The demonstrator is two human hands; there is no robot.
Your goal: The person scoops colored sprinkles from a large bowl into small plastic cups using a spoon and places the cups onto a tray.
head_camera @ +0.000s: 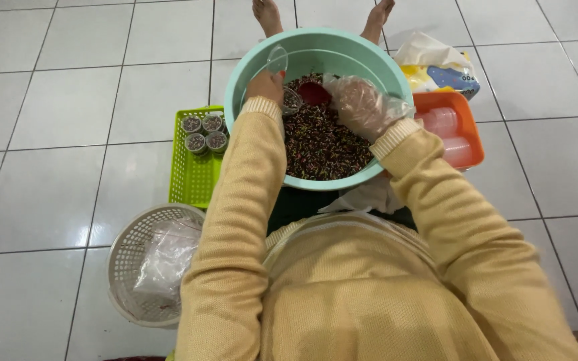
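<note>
Now the filling step is on: the left hand (266, 85) is clamped on a small clear cup (290, 100) over the green basin (376, 63) of dark mix. The gloved right hand (359, 101), closed around a red scoop (313, 93), should next tip carefully into the cup.

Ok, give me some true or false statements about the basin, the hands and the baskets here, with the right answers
1. The right hand wears a clear plastic glove. True.
2. The left hand holds a small clear lidded cup over the mint-green basin. True.
3. The green basket holds ten filled cups. False: four filled cups sit in it.
4. The orange tray lies left of the basin. False: right.
5. The red scoop lies in the white round basket. False: it is in the basin.
</note>
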